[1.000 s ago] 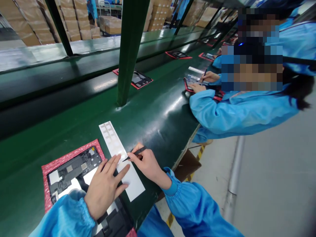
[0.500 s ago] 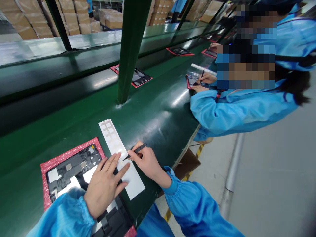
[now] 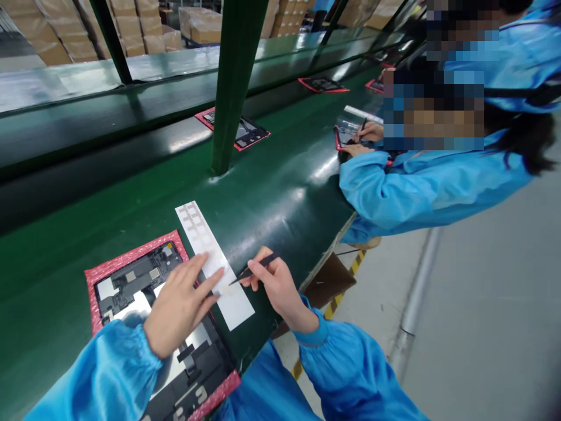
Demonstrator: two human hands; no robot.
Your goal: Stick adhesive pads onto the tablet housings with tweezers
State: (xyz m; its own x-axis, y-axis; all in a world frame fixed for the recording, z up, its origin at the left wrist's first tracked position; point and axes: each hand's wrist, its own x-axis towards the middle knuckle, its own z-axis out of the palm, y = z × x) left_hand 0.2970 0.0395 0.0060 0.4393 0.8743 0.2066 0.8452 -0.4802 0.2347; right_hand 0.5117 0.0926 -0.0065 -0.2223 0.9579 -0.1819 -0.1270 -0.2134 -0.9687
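A white strip sheet [image 3: 236, 310] with greyish stickers at its far end lies on the green bench. My left hand [image 3: 182, 298] is spread, its fingertips resting on the sheet's left side. In my right hand [image 3: 276, 286] is a pair of black tweezers [image 3: 254, 269], gripped like a pen. Their tips point at the middle of the sheet; whether they pinch anything is too small to tell. Under my left wrist lies an opened tablet [image 3: 205, 362] with its inner parts showing, on red bubble wrap [image 3: 131, 255]. The hand and sleeve hide part of it.
A green post [image 3: 232, 88] rises from the bench [image 3: 280, 216]. Beyond it, more opened tablets [image 3: 252, 134] lie on red wrap. To the right, a co-worker's hands [image 3: 366, 137] work at another tablet. A cardboard box [image 3: 328, 283] stands below the bench edge.
The tweezers' tips have shifted a little right and nearer along the sheet, with my right hand moving right. My left hand has drawn slightly back, fingers still spread. The view has shifted slightly.
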